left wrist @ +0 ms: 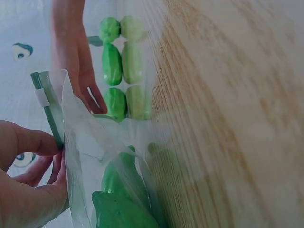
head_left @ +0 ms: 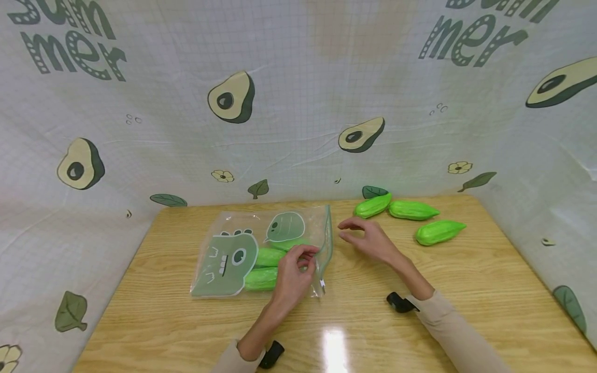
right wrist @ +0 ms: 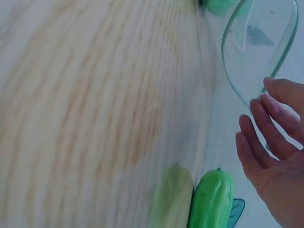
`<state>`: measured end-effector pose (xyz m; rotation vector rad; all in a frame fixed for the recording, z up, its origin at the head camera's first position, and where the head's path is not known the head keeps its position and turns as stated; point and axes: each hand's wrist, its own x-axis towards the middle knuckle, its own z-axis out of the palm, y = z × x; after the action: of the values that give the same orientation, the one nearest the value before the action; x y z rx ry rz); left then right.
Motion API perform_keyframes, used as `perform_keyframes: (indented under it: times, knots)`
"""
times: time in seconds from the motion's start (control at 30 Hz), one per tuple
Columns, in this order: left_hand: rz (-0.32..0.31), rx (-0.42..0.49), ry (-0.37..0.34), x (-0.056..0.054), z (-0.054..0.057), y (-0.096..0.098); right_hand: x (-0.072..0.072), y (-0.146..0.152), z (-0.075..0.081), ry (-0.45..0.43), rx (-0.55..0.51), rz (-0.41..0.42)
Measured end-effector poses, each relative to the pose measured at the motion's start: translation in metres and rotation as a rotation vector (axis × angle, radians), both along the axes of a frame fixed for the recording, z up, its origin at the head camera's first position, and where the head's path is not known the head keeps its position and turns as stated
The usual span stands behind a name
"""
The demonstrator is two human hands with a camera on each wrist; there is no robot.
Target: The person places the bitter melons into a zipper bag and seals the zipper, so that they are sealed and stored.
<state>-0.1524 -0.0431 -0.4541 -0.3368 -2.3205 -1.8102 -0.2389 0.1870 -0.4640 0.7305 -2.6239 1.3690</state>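
Note:
A clear zip bag with a green dinosaur print lies on the table, its mouth gaping to the right. Green ridged gourds show through its plastic. My left hand pinches the near edge of the bag's mouth between thumb and fingers, close to the green zip strip and its white slider. Just right of the mouth, my right hand hovers with loosely bent fingers and holds nothing. In the head view a small gap parts its fingertips from the bag.
Three more green gourds lie at the back right: one near the cloth, another beside it and a third nearer me. A cloth printed with avocados hangs behind the wooden table and along its sides.

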Motion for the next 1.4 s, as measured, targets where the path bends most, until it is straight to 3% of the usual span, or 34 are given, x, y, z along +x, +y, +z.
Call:
perform_keyframes:
  times: [0.33, 0.9, 1.4]
  knots:
    - [-0.002, 0.0, 0.004, 0.001, -0.003, 0.0, -0.005, 0.013, 0.004, 0.087, 0.065, -0.083]
    - [-0.001, -0.004, -0.001, 0.001, -0.004, 0.0, -0.024, 0.025, 0.001, 0.331, 0.098, -0.104]
    - [-0.008, -0.002, -0.002, 0.0, -0.003, -0.001, -0.041, 0.027, 0.0, 0.337, 0.202, -0.084]
